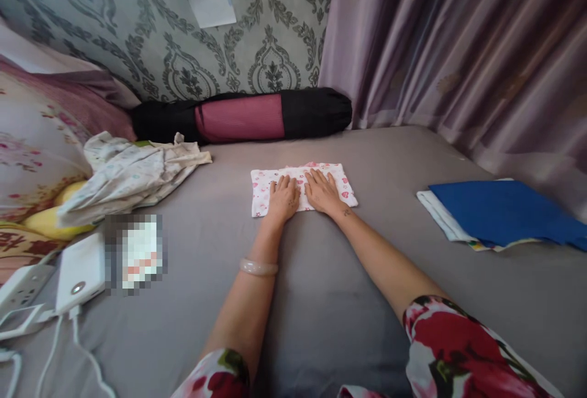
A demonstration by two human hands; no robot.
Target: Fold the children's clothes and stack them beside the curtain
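A white cloth garment with pink and red hearts [346, 185] lies folded into a flat rectangle on the grey bed sheet [321, 288]. My left hand [284, 197] rests flat on its left half, fingers stretched away from me. On the right half lies my right hand [322, 191], also flat with the fingers spread. Both palms press on the top of the fabric and neither grips it. A bit of pink trim shows along the far edge. Whether the folded cloth is a shirt or something else, I cannot tell.
To the right lies a stack of folded fabric with a blue cloth [499, 211] on top. A crumpled light garment [137, 169] is at the left, near a white power bank [81, 272] with cables and a power strip [27, 285]. A black and maroon roll bag [241, 118] lies against the wall.
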